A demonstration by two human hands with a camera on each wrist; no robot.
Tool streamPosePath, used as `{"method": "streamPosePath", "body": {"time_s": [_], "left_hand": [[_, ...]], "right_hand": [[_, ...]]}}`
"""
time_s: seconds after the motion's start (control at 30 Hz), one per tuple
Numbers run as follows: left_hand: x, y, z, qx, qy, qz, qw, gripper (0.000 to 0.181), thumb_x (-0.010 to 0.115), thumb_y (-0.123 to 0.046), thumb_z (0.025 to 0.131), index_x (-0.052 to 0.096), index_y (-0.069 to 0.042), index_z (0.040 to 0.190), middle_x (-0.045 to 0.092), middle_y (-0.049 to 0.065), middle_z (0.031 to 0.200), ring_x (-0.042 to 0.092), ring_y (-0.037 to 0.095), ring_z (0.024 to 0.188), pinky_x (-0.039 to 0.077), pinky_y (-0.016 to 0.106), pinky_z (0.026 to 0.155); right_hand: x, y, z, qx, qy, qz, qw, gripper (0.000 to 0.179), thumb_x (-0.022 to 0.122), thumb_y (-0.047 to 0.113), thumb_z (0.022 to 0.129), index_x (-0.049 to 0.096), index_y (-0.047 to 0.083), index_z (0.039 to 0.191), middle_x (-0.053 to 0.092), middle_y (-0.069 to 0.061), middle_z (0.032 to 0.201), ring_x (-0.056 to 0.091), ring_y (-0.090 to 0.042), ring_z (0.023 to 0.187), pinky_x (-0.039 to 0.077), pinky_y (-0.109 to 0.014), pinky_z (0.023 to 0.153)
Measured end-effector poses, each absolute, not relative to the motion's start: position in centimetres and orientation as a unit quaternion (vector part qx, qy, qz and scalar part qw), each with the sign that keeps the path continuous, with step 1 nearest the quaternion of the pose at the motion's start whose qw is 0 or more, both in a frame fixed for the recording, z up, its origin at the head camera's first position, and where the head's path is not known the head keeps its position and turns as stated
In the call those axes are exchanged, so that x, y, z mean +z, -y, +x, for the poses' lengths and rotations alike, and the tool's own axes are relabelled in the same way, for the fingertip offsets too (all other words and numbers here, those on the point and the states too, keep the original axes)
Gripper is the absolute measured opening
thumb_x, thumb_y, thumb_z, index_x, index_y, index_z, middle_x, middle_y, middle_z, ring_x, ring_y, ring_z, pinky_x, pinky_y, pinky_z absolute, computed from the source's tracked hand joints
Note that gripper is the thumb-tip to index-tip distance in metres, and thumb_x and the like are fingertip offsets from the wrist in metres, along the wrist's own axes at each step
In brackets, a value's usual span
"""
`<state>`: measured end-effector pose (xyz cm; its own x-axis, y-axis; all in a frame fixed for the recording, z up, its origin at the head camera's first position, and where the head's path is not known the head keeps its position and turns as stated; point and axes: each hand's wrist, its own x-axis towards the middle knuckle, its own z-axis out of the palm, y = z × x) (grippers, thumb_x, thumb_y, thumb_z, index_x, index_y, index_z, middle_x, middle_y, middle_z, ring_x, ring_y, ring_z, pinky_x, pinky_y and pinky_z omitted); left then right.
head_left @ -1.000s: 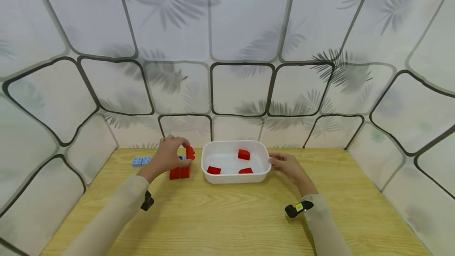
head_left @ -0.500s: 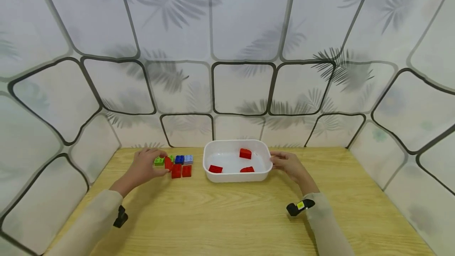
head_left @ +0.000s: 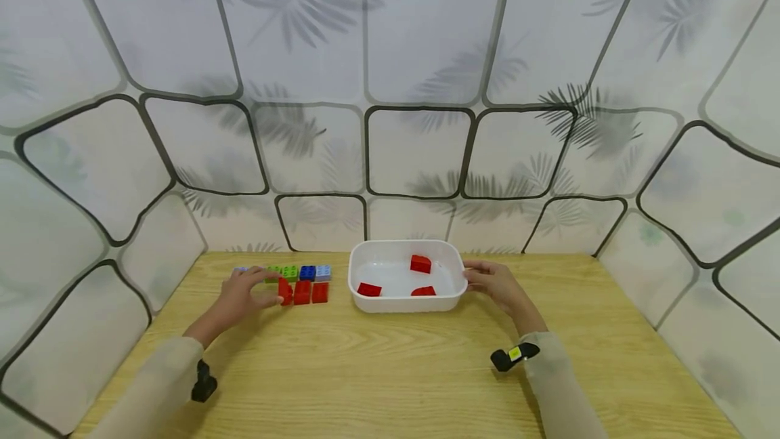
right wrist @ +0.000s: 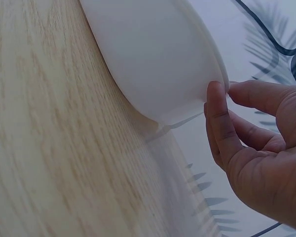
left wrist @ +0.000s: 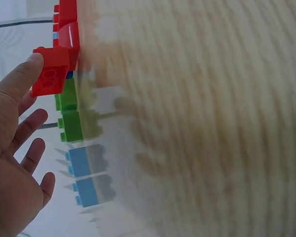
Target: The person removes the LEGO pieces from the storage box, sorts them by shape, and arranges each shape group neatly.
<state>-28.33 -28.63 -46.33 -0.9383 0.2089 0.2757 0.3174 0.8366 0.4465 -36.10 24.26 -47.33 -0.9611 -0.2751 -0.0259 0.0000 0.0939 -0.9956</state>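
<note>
My left hand [head_left: 236, 298] pinches a red toy brick [head_left: 284, 292] between thumb and index finger at the left end of a short row of red bricks. In the left wrist view this held brick [left wrist: 50, 74] shows the hollow tubes of its underside; the other fingers are spread apart. Two more red bricks, a middle one [head_left: 302, 293] and a right one [head_left: 319, 293], lie beside it. My right hand [head_left: 495, 284] pinches the right rim of a white plastic tub [head_left: 405, 305], with the thumb and fingers on its edge in the right wrist view.
Behind the red bricks runs a row of green bricks [head_left: 290, 273], a dark blue brick [head_left: 307, 273] and a light blue brick [head_left: 323, 273]. Two light blue bricks [left wrist: 79, 162] stand beyond the green ones. Three red pieces lie inside the tub. A patterned curtain [head_left: 414, 154] rises behind the table.
My left hand has carried the red brick leftward from beside the tub, then lowered it toward the front, next to the other red bricks. The right hand stays on the tub's rim.
</note>
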Motion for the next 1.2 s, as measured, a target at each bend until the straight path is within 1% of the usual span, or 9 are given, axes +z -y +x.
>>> {"method": "streamPosePath", "body": {"time_s": [0.1, 0.27, 0.4, 0.57, 0.63, 0.8, 0.9, 1.1, 1.2], "left_hand": [[-46.8, 28.9, -28.2, -0.252, 0.952, -0.139, 0.103, 0.044, 0.081, -0.028, 0.087, 0.07, -0.008, 0.125, 0.062, 0.029, 0.134, 0.047, 0.057, 0.125, 0.034, 0.079, 0.092], [-47.3, 29.6, -28.0, -0.239, 0.956, -0.138, 0.102, 0.043, 0.079, -0.032, 0.088, 0.071, -0.009, 0.124, 0.065, 0.025, 0.129, 0.051, 0.051, 0.116, 0.039, 0.069, 0.085], [-47.5, 30.4, -27.9, -0.223, 0.961, -0.128, 0.098, 0.045, 0.079, -0.035, 0.088, 0.07, -0.011, 0.125, 0.063, 0.025, 0.131, 0.049, 0.051, 0.116, 0.037, 0.067, 0.085], [-47.6, 31.0, -27.8, -0.208, 0.966, -0.122, 0.091, 0.043, 0.081, -0.034, 0.087, 0.071, -0.012, 0.123, 0.063, 0.025, 0.132, 0.048, 0.051, 0.115, 0.034, 0.067, 0.086], [-47.7, 31.2, -27.8, -0.205, 0.967, -0.119, 0.09, 0.042, 0.082, -0.033, 0.086, 0.071, -0.012, 0.12, 0.065, 0.023, 0.128, 0.048, 0.049, 0.113, 0.034, 0.065, 0.085], [-47.6, 31.1, -27.7, -0.205, 0.968, -0.117, 0.081, 0.037, 0.082, -0.031, 0.085, 0.07, -0.014, 0.116, 0.068, 0.014, 0.114, 0.048, 0.044, 0.11, 0.032, 0.062, 0.084], [-47.6, 30.9, -27.7, -0.204, 0.969, -0.115, 0.074, 0.036, 0.082, -0.03, 0.085, 0.07, -0.014, 0.114, 0.068, 0.012, 0.112, 0.048, 0.044, 0.109, 0.031, 0.061, 0.084], [-47.8, 30.7, -28.0, -0.191, 0.973, -0.111, 0.067, 0.035, 0.081, -0.03, 0.086, 0.07, -0.013, 0.114, 0.069, 0.013, 0.114, 0.049, 0.043, 0.11, 0.032, 0.06, 0.084], [-47.9, 30.6, -28.1, -0.186, 0.974, -0.111, 0.067, 0.035, 0.081, -0.029, 0.085, 0.07, -0.013, 0.114, 0.069, 0.012, 0.112, 0.049, 0.042, 0.11, 0.032, 0.059, 0.084]], "right_hand": [[-47.4, -24.3, -36.1, -0.666, -0.732, -0.098, 0.104, 0.049, 0.058, 0.006, 0.103, 0.044, -0.019, 0.142, 0.071, -0.001, 0.108, 0.07, -0.007, 0.088, 0.058, -0.024, 0.082], [-47.4, -24.3, -36.2, -0.668, -0.73, -0.098, 0.106, 0.05, 0.058, 0.006, 0.103, 0.043, -0.019, 0.142, 0.071, -0.001, 0.108, 0.07, -0.007, 0.087, 0.058, -0.024, 0.082], [-47.5, -24.3, -36.3, -0.668, -0.73, -0.098, 0.105, 0.049, 0.058, 0.006, 0.103, 0.043, -0.019, 0.142, 0.071, -0.002, 0.109, 0.07, -0.007, 0.088, 0.058, -0.024, 0.082], [-47.4, -24.3, -36.2, -0.665, -0.734, -0.096, 0.103, 0.049, 0.057, 0.006, 0.103, 0.043, -0.019, 0.142, 0.07, -0.007, 0.114, 0.07, -0.008, 0.089, 0.058, -0.024, 0.082], [-47.4, -24.3, -36.2, -0.663, -0.735, -0.096, 0.104, 0.05, 0.057, 0.007, 0.103, 0.043, -0.019, 0.143, 0.07, -0.009, 0.116, 0.07, -0.008, 0.089, 0.058, -0.024, 0.083], [-47.5, -24.3, -36.2, -0.666, -0.732, -0.095, 0.107, 0.051, 0.058, 0.008, 0.103, 0.042, -0.019, 0.143, 0.07, -0.009, 0.117, 0.07, -0.008, 0.09, 0.058, -0.025, 0.083], [-47.5, -24.4, -36.1, -0.666, -0.732, -0.093, 0.108, 0.05, 0.058, 0.008, 0.103, 0.043, -0.018, 0.143, 0.07, -0.008, 0.116, 0.07, -0.009, 0.09, 0.058, -0.025, 0.083], [-47.5, -24.3, -36.1, -0.663, -0.736, -0.091, 0.107, 0.05, 0.06, 0.009, 0.103, 0.045, -0.017, 0.143, 0.07, -0.006, 0.115, 0.07, -0.009, 0.091, 0.058, -0.025, 0.083], [-47.5, -24.3, -36.1, -0.664, -0.734, -0.092, 0.105, 0.049, 0.059, 0.008, 0.102, 0.045, -0.017, 0.142, 0.071, -0.004, 0.113, 0.07, -0.009, 0.09, 0.058, -0.025, 0.083]]}}
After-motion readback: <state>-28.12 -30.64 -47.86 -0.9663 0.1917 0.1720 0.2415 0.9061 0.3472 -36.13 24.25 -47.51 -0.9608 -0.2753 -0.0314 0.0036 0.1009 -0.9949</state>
